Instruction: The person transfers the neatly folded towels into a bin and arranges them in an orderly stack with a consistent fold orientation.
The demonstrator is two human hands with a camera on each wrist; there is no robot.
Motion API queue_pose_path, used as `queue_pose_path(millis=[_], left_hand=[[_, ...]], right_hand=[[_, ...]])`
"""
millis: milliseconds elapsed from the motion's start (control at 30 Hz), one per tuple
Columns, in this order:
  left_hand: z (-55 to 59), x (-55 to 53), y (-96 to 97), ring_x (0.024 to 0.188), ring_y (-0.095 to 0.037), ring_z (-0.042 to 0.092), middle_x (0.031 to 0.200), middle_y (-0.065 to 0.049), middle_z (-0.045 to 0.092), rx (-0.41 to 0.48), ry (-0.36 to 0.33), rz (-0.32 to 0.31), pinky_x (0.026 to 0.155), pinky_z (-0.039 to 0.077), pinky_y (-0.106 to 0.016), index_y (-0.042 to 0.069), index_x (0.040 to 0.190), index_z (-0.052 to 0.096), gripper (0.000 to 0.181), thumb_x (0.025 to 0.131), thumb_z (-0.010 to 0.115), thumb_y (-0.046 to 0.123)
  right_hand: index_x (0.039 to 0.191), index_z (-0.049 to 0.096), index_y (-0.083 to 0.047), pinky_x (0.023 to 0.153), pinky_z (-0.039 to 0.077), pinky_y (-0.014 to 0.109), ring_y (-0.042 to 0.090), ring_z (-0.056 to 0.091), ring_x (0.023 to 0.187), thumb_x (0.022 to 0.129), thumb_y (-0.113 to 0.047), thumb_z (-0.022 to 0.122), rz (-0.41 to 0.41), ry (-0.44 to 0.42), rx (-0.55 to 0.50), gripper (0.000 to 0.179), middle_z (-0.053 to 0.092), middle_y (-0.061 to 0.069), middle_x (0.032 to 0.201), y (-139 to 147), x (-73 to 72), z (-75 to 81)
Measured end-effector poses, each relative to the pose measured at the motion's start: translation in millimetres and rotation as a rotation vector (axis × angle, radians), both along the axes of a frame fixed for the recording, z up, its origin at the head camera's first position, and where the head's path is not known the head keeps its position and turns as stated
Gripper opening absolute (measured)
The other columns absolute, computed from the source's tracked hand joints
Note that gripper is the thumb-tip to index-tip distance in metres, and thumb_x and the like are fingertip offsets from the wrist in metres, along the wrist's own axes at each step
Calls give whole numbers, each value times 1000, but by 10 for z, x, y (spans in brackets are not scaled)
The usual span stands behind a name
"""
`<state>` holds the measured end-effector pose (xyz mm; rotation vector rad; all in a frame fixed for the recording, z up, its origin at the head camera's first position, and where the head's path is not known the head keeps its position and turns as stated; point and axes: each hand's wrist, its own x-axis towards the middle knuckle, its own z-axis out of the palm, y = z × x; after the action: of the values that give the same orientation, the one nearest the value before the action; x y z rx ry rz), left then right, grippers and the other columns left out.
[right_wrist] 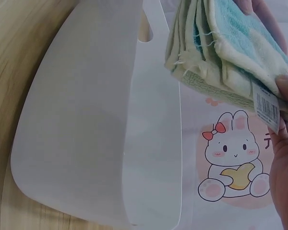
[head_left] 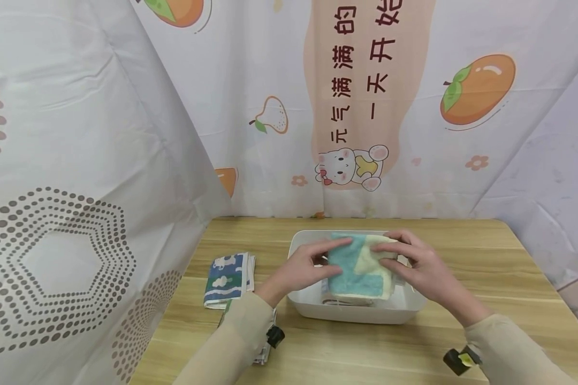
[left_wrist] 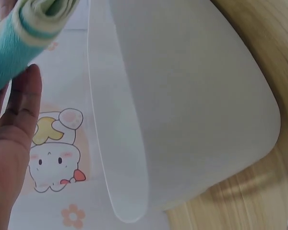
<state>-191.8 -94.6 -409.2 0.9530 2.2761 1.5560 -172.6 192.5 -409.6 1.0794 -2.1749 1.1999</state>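
A folded teal and cream towel point(head_left: 357, 267) is held up over a white plastic bin point(head_left: 351, 314), between both hands. My left hand point(head_left: 304, 268) grips its left side, and in the left wrist view the rounded fold of the towel point(left_wrist: 13, 48) lies against the fingers. On the opposite side my right hand point(head_left: 421, 267) pinches the towel's edge, thumb on one face and fingers behind. Stacked layers, loose threads and a white barcode label point(right_wrist: 267, 108) show in the right wrist view. Below the towel, inside the bin, more folded cloth point(head_left: 344, 301) is partly covered.
Left of the bin, a folded blue, green and white towel point(head_left: 226, 279) lies on the wooden table point(head_left: 347, 353). Another folded cloth point(head_left: 262, 355) is mostly hidden beneath the left sleeve. A printed curtain point(head_left: 270, 176) hangs behind the table's back edge.
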Motion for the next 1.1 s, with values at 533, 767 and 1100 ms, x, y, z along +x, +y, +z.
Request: queue_pose_path(millis=[533,767,1100], left_hand=[[-6,33,73,109,-12,65,137,0,64,107,143,151,85,58,-28,19,139,65,46,95,74,10],[-16,13,68,103,-13,65,134,-2,66,187,164,152,77,59,-29,16,139,65,45,95,73,7],[-14,-19,89,117,-16,63,135,-1,65,149,141,203,95,56,-30,19,139,65,46,95,74,9]], right_hand=[[144,60,-15,83,47,15,5,58,102,84,2,81,-88,-126,86,66,47,13,151,-1,95,-43],[157,43,-24,94,47,17,10,61,110,91,-12,79,-125,-256,139,76,51,4,147,19,156,-88],[151,51,-17,75,53,18,8,64,94,90,2,75,-125,-199,53,68,54,1,131,-51,112,-145]])
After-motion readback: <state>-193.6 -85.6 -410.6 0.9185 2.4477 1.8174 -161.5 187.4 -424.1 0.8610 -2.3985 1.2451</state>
